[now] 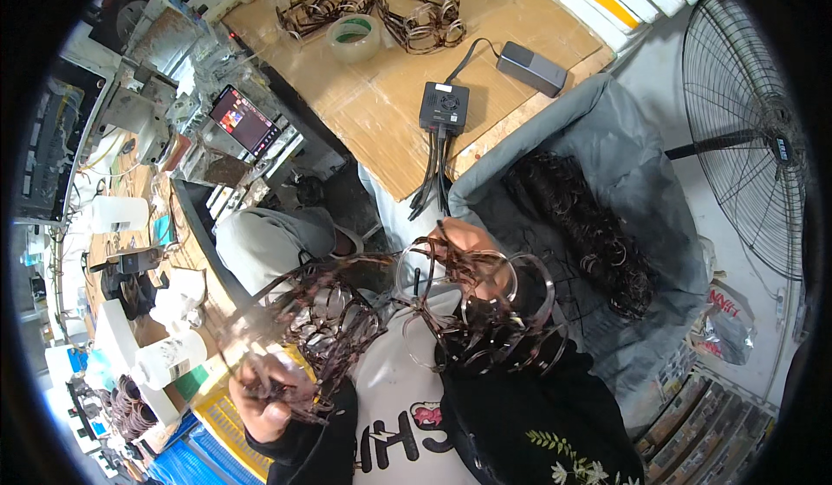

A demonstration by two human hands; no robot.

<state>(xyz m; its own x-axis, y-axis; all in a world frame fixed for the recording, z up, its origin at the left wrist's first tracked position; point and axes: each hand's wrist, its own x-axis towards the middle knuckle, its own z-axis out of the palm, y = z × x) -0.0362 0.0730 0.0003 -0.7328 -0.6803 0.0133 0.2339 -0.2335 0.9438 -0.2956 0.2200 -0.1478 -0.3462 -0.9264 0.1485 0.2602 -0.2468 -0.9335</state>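
A tangled bunch of brown, partly clear eyeglass frames [334, 325] hangs at my left hand [267, 397]. That hand's fingers are closed around the thin ends, and the bunch is blurred at its left edge. My right hand [472, 251] is raised in front of my chest, gripping a second bunch of similar eyeglass frames [498, 329]. Its loops cover part of the palm and fingers. Both bunches are above my lap, close together but in separate hands.
A grey cloth-lined bin [641, 138] at right holds a long dark brown bundle [589, 234]. On the cardboard-topped table [347, 95] lie more frames [425, 21], a tape roll [354, 38] and a black box with cables [445, 106]. A fan [745, 130] stands far right; a phone [244, 121] is at left.
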